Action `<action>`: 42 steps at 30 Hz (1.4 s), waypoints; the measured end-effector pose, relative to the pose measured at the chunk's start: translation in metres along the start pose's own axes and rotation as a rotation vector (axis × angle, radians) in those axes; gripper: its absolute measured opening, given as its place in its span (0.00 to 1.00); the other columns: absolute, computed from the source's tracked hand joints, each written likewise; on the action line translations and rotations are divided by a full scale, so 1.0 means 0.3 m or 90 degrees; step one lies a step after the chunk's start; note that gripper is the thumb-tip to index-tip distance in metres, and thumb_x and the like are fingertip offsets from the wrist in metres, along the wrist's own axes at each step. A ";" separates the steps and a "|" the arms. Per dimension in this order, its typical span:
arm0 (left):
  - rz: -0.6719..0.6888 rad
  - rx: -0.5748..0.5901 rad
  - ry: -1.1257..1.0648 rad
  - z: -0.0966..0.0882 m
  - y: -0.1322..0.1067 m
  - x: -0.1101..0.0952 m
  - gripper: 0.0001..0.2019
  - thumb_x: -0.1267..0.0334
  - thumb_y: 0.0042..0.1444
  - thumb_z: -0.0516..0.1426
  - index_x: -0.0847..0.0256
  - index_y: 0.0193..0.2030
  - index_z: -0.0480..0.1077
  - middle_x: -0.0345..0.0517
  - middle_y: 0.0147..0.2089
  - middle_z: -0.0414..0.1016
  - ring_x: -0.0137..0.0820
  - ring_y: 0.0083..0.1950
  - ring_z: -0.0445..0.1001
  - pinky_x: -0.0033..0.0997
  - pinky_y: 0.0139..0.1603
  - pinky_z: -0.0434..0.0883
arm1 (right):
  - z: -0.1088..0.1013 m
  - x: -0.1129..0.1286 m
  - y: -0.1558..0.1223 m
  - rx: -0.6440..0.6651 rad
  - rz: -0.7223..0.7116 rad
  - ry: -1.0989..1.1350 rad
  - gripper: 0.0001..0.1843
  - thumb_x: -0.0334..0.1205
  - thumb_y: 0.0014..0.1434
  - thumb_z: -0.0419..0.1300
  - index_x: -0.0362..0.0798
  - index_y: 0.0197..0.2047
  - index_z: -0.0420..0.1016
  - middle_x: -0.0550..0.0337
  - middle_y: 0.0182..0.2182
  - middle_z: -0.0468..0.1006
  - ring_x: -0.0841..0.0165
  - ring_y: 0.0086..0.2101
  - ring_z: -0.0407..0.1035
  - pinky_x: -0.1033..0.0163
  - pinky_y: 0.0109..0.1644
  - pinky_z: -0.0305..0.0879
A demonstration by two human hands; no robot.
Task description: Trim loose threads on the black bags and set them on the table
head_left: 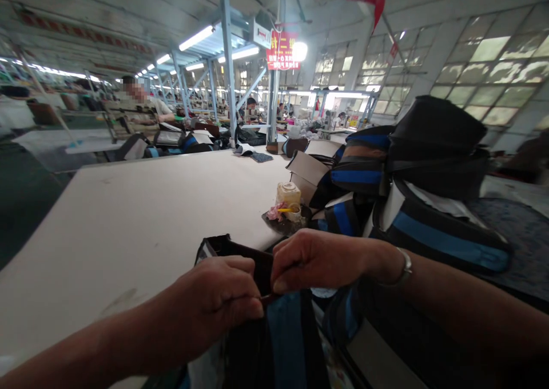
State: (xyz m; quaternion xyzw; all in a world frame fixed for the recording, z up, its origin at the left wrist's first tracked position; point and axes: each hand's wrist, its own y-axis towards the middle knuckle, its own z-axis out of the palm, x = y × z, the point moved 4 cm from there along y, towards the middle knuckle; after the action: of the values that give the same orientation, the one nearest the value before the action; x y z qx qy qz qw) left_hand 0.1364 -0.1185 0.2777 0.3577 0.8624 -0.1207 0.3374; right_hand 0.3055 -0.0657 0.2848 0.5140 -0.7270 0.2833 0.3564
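Note:
A black fabric bag piece (287, 337) with a blue stripe stands at the front edge of the table, its opening facing up. My left hand (214, 303) pinches the near rim of the piece between thumb and fingers. Close beside it, my right hand (313, 257) is closed on the same rim, a little to the right. Between the two hands runs a short stretch of dark reddish-brown edge. The inside of the piece is dark, and its lower part drops out of view.
The pale tabletop (171, 206) stretches ahead. On it stand a yellowish glue-stained container (288, 193) and a dark dish (278, 224) with a pink rag. Stacked black-and-blue bag pieces (446, 240) crowd the right. A person (146, 100) sits at a machine far left.

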 end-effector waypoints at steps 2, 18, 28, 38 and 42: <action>0.024 -0.013 0.017 -0.006 0.002 0.003 0.17 0.56 0.69 0.52 0.60 0.30 0.69 0.40 0.34 0.68 0.28 0.35 0.68 0.27 0.35 0.61 | -0.014 0.027 0.000 0.038 -0.005 -0.017 0.10 0.39 0.64 0.61 0.40 0.41 0.78 0.62 0.32 0.74 0.74 0.33 0.66 0.70 0.37 0.62; -0.064 0.014 -0.192 -0.096 -0.181 0.252 0.19 0.50 0.68 0.53 0.62 0.30 0.67 0.43 0.37 0.67 0.31 0.37 0.65 0.28 0.39 0.63 | 0.035 -0.086 0.151 -0.018 -0.046 -0.035 0.17 0.49 0.66 0.58 0.42 0.37 0.73 0.62 0.31 0.71 0.73 0.32 0.64 0.67 0.38 0.62; -0.256 -0.024 -0.129 -0.044 -0.173 0.066 0.12 0.53 0.57 0.62 0.61 0.36 0.74 0.36 0.30 0.66 0.29 0.32 0.63 0.26 0.31 0.58 | 0.133 -0.017 0.198 -0.105 -0.142 0.066 0.09 0.36 0.55 0.68 0.43 0.37 0.73 0.63 0.31 0.73 0.72 0.33 0.64 0.67 0.38 0.61; -0.240 -0.074 -0.315 0.007 -0.159 0.102 0.07 0.62 0.54 0.60 0.64 0.32 0.72 0.36 0.30 0.65 0.27 0.31 0.59 0.28 0.31 0.56 | 0.131 -0.032 0.188 -0.060 -0.077 0.215 0.15 0.41 0.52 0.71 0.41 0.36 0.73 0.65 0.28 0.70 0.75 0.30 0.60 0.69 0.32 0.56; -0.263 -0.079 -0.314 0.012 -0.157 0.087 0.05 0.64 0.52 0.58 0.64 0.31 0.71 0.36 0.30 0.64 0.27 0.31 0.60 0.28 0.31 0.57 | 0.149 -0.058 0.197 -0.060 -0.067 0.220 0.11 0.37 0.53 0.68 0.40 0.37 0.74 0.65 0.27 0.70 0.75 0.27 0.60 0.69 0.30 0.56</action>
State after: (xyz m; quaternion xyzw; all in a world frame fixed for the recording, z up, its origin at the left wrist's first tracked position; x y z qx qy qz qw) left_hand 0.0917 -0.1398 0.2560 0.1139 0.8148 -0.2164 0.5256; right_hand 0.2431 -0.0726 0.2420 0.4776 -0.6396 0.3139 0.5141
